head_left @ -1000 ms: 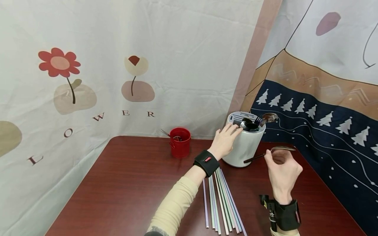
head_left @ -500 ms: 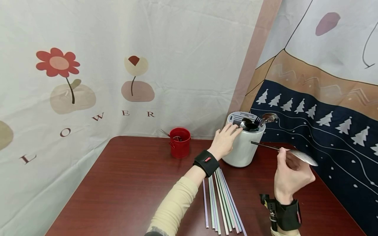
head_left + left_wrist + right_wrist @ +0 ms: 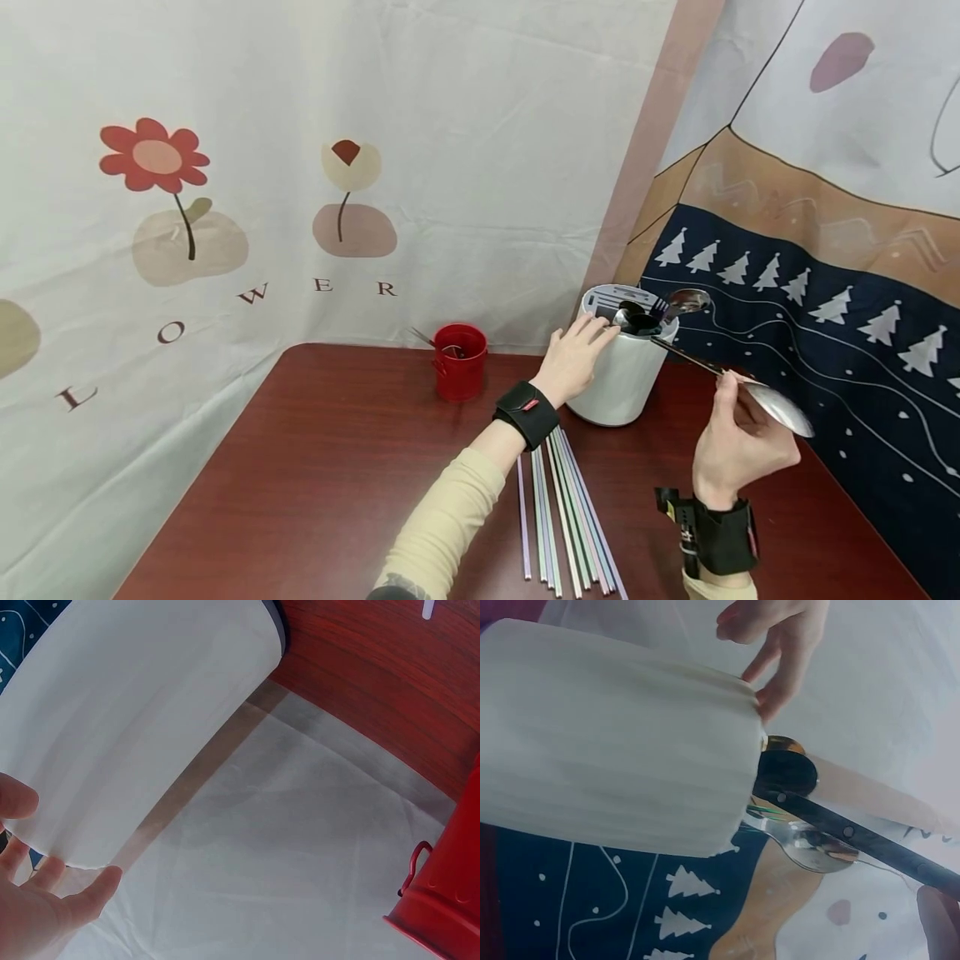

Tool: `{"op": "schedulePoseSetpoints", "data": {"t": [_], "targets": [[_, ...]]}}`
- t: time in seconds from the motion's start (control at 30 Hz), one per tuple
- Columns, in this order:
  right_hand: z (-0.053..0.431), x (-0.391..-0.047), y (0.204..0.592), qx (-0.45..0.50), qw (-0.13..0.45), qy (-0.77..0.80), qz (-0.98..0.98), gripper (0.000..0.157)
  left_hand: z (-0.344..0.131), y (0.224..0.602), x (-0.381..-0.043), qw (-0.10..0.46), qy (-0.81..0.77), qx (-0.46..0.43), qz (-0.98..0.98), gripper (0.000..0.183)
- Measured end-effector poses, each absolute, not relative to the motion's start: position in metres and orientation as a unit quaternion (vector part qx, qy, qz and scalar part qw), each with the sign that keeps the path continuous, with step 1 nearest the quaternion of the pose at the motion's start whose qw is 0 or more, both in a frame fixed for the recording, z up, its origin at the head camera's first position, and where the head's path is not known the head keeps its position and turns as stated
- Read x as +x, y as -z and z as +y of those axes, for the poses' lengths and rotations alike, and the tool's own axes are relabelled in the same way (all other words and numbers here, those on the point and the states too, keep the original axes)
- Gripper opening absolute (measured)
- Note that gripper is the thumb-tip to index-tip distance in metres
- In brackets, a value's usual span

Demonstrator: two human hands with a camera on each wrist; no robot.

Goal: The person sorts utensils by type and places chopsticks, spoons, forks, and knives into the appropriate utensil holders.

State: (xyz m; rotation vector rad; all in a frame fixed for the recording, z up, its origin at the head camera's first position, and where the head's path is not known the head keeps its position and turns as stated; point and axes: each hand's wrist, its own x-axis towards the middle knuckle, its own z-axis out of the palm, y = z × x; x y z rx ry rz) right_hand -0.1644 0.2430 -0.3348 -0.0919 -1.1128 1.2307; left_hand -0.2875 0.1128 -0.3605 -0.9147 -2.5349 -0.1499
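A tall white utensil holder (image 3: 622, 387) stands at the table's back right. My left hand (image 3: 573, 354) rests its fairly straight, spread fingers at the left rim, and its thumb (image 3: 16, 796) lies against the wall. My right hand (image 3: 742, 446) pinches a utensil with a riveted black handle (image 3: 847, 832) and a broad silver end (image 3: 780, 408). The handle's far end overlaps the holder's mouth, while the silver end points down to the right, beyond the fingers. In the holder stand a large silver spoon (image 3: 688, 302), a fork (image 3: 658, 310) and dark, rounded pieces.
A small red bucket (image 3: 461, 367) with thin metal items stands left of the holder. Several pale coloured straws (image 3: 566, 517) lie on the brown table (image 3: 315, 467) below my left wrist. Printed cloths (image 3: 487, 167) hang close behind and to the right.
My right hand has moved right and turned the utensil, so its handle has risen from beside the holder's base to its rim. My left hand has stayed at the rim.
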Motion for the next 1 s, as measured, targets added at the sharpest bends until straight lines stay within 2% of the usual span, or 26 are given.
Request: {"op": "schedulePoseSetpoints", "data": {"t": [0.5,1.0], "targets": [[0.25,-0.195,0.337,-0.067,0.652,-0.482,-0.581,0.014,0.113,0.359,-0.286,0.224,0.044,-0.329,-0.916,0.062],[0.267,-0.242,0.34,-0.077,0.536,-0.431,-0.722,0.032,0.114,0.362,-0.287,0.229,0.053,-0.329,-0.915,0.062]]}}
